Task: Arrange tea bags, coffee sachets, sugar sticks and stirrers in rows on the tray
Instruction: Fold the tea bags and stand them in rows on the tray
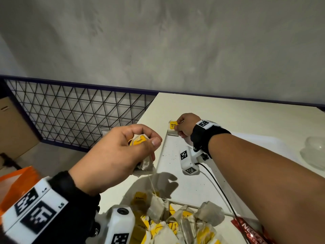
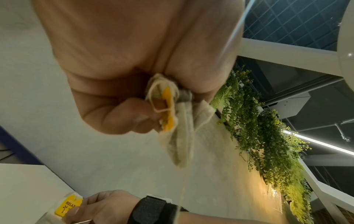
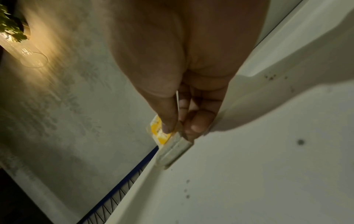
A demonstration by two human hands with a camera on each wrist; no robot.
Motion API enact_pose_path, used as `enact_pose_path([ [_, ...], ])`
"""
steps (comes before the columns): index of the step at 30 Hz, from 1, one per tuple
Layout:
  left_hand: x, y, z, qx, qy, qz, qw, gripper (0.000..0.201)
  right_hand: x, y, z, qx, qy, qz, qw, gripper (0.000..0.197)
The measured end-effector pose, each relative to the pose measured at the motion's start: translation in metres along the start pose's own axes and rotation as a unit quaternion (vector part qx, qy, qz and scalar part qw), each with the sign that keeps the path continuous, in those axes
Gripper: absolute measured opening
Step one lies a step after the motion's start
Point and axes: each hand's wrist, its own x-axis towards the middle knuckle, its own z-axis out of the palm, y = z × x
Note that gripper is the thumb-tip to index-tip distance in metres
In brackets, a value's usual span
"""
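My left hand (image 1: 123,152) (image 2: 134,94) grips a bunch of tea bags (image 1: 140,143) (image 2: 172,121) with yellow tags, raised above the near left of the white tray (image 1: 175,155); a string hangs from it down to the pile. My right hand (image 1: 184,125) (image 3: 182,121) pinches one tea bag (image 1: 173,128) (image 3: 172,150) (image 2: 67,207) by its yellow "RELAX" tag at the tray's far left corner, the bag standing against the rim. A heap of loose tea bags (image 1: 175,222) lies at the tray's near edge. A red coffee sachet (image 1: 249,231) lies at the bottom right.
The tray sits on a white table (image 1: 246,110) against a grey wall. A clear plastic item (image 1: 314,154) lies at the right edge. A wire mesh panel (image 1: 79,111), a cardboard box (image 1: 14,124) and an orange bag (image 1: 17,184) are on the left, off the table.
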Motion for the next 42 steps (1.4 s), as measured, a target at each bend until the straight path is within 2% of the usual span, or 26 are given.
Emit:
enact_pose_path([
  [5,0.003,0.009,0.0,-0.025,0.003,0.016,1.0,0.022,-0.008,-0.005,-0.02,-0.039,0.058,-0.029,0.997,0.026],
  [8,0.006,0.023,-0.003,-0.028,0.004,0.034,0.999,0.02,-0.049,-0.025,-0.037,0.038,0.071,-0.106,0.991,0.018],
  [9,0.009,0.03,-0.002,-0.035,0.009,0.038,0.999,0.018,-0.068,-0.034,-0.042,0.075,0.04,-0.139,0.987,0.013],
  [11,0.012,0.042,-0.001,-0.043,0.026,0.05,0.997,0.016,-0.107,-0.047,-0.051,0.122,-0.082,-0.186,0.971,0.011],
  [13,0.015,0.054,0.003,-0.034,0.038,0.067,0.996,0.014,-0.138,-0.053,-0.061,0.116,-0.207,-0.206,0.949,0.03],
  [15,0.017,0.065,0.006,-0.03,0.043,0.08,0.995,0.009,-0.161,-0.053,-0.068,0.111,-0.301,-0.212,0.923,0.049],
  [18,0.022,0.076,0.009,-0.044,0.052,0.084,0.994,0.007,-0.183,-0.05,-0.074,0.168,-0.387,-0.204,0.883,0.06],
  [20,0.023,0.08,0.01,-0.062,0.056,0.082,0.993,0.009,-0.195,-0.051,-0.073,0.158,-0.371,-0.221,0.888,0.058],
  [23,0.024,0.084,0.014,-0.084,0.061,0.075,0.992,0.01,-0.207,-0.055,-0.062,0.111,-0.3,-0.248,0.914,0.051],
  [25,0.023,0.087,0.018,-0.096,0.059,0.069,0.991,0.011,-0.213,-0.056,-0.055,0.099,-0.255,-0.268,0.924,0.034],
  [27,0.022,0.09,0.023,-0.104,0.055,0.067,0.991,0.011,-0.216,-0.056,-0.05,0.101,-0.209,-0.282,0.931,0.009],
  [28,0.021,0.09,0.024,-0.108,0.054,0.065,0.991,0.01,-0.217,-0.055,-0.05,0.106,-0.191,-0.284,0.933,0.007],
  [29,0.02,0.09,0.025,-0.112,0.056,0.061,0.99,0.01,-0.219,-0.054,-0.05,0.113,-0.178,-0.291,0.933,0.016],
  [31,0.019,0.087,0.024,-0.125,0.064,0.042,0.989,0.013,-0.224,-0.054,-0.055,0.151,-0.18,-0.304,0.923,0.023],
  [33,0.016,0.08,0.023,-0.169,0.071,0.002,0.983,0.016,-0.229,-0.053,-0.064,0.198,-0.206,-0.297,0.911,0.015],
  [36,0.009,0.065,0.025,-0.267,0.056,-0.084,0.958,0.02,-0.232,-0.047,-0.075,0.227,-0.252,-0.276,0.899,0.012],
  [38,0.003,0.054,0.03,-0.298,0.049,-0.13,0.944,0.021,-0.233,-0.042,-0.079,0.224,-0.268,-0.259,0.901,0.012],
  [42,-0.007,0.028,0.041,-0.286,0.088,-0.153,0.942,0.021,-0.234,-0.037,-0.08,0.235,-0.25,-0.239,0.909,0.019],
])
